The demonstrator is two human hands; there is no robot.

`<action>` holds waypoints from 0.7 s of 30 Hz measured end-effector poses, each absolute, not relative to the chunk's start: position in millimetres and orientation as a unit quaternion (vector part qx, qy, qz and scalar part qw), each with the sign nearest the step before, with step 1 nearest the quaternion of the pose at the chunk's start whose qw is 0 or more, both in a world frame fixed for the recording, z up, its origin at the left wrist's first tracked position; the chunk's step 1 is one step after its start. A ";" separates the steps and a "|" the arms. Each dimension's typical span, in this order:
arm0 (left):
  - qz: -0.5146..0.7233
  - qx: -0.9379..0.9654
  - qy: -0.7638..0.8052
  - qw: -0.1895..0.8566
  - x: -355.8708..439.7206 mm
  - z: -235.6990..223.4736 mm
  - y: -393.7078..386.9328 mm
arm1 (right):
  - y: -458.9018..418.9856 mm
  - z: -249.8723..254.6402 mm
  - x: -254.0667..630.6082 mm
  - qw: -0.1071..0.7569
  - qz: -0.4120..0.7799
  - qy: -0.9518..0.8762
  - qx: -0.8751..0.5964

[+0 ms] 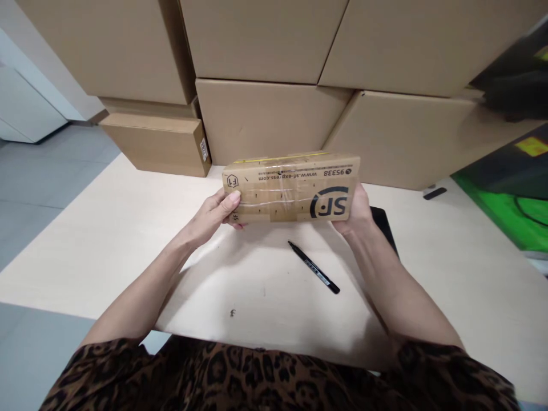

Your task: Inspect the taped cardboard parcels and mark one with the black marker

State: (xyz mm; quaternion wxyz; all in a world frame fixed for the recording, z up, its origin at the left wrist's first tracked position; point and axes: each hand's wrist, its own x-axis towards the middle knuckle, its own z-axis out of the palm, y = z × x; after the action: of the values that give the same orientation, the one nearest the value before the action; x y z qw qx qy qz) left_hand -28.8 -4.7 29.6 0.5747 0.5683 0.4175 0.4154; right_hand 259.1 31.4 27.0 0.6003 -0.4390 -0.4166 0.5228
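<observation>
A small taped cardboard parcel with black printed logo and lettering is held above the pale table between both hands. My left hand grips its left end, thumb on the front face. At the parcel's right end my right hand wraps round it from behind and below. A black marker pen lies on the table just below the parcel, uncapped tip toward the upper left.
Large cardboard boxes are stacked along the back of the table, with a flatter box at the left. A dark flat object lies under my right wrist. Green and black equipment stands at the right. Grey floor shows at left.
</observation>
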 end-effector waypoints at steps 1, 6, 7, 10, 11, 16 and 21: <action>0.419 0.571 0.435 0.556 -27.9 30.6 -5.3 | 32.1 25.4 258.0 0.598 0.529 -0.399 -0.451; 0.420 0.572 0.507 0.489 -25.7 36.0 -6.7 | 33.5 17.5 251.8 0.590 0.527 -0.415 -0.450; 0.423 0.570 0.515 0.481 -26.3 36.6 -6.4 | 33.6 16.3 251.8 0.589 0.518 -0.439 -0.438; 0.435 0.557 0.535 0.463 -30.6 34.9 -3.6 | 35.0 12.9 256.0 0.583 0.493 -0.503 -0.405; 0.438 0.550 0.541 0.462 -32.5 33.1 -2.1 | 36.0 11.6 258.6 0.583 0.486 -0.515 -0.398; 0.444 0.521 0.552 0.476 -39.3 25.4 5.3 | 40.6 7.9 272.7 0.573 0.458 -0.559 -0.385; 0.426 0.451 0.547 0.562 -35.7 35.0 6.8 | 37.0 15.0 279.3 0.534 0.400 -0.620 -0.413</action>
State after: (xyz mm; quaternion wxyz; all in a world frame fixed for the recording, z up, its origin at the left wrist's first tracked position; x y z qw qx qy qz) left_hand -35.7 6.8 35.0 0.5624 0.4508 0.5472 0.4255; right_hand 279.3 37.0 15.0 0.5342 -0.4130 -0.6196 0.4002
